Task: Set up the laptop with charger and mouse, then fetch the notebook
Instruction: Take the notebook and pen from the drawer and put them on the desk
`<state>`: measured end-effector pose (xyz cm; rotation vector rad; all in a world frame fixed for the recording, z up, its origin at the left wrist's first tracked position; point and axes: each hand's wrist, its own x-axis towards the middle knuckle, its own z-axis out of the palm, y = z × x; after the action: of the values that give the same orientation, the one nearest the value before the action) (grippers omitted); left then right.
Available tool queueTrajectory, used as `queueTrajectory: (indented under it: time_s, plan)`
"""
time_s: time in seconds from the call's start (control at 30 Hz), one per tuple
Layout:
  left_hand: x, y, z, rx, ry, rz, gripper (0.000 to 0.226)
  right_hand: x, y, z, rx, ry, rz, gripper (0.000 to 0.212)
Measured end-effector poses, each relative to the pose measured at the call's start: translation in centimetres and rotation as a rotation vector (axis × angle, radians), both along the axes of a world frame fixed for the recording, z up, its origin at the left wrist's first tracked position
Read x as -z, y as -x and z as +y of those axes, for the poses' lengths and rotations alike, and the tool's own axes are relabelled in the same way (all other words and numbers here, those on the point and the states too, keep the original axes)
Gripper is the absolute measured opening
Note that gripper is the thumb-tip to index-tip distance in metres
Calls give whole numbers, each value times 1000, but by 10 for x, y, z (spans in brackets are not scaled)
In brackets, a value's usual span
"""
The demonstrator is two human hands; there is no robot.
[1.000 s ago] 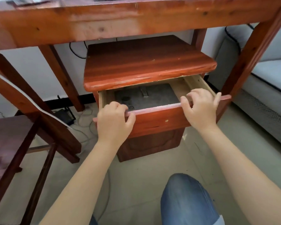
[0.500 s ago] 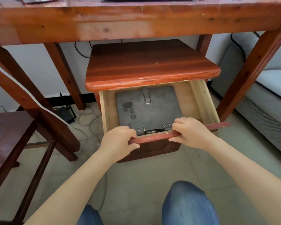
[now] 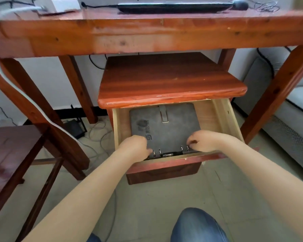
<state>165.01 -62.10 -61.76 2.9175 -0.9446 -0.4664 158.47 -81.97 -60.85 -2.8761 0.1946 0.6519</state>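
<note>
A grey ring-bound notebook lies flat in the open drawer of a small red wooden cabinet under the desk. My left hand is at its near left corner and my right hand at its near right edge, by the metal rings. Both have their fingers curled onto the cover. On the desk top, the black laptop lies shut, with a dark mouse to its right and a white charger to its left.
A white cable hangs from the desk's left edge to the floor. A dark wooden chair stands at the left and a grey sofa at the right. A black box and loose wires lie behind. My knee is below.
The drawer slid out fully under both hands. Both hands then left its front edge and went inside onto the notebook's near edge. The camera tilted up, showing the desk top.
</note>
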Motion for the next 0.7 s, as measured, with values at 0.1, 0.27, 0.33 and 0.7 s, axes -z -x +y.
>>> queueTrajectory:
  time_s: [0.1,0.27,0.33,0.7]
  plan:
    - [0,-6,-10,-89,-1,36,37,3,-12,9,-39,4,120,40]
    - [5,-2,-11,-254,46,222,69,12,-17,17,-84,58,125,28]
    - [11,1,-11,-318,82,275,75,14,-17,20,-122,100,64,26]
    - [29,-8,-9,-394,201,332,100,20,-25,30,-138,68,69,8]
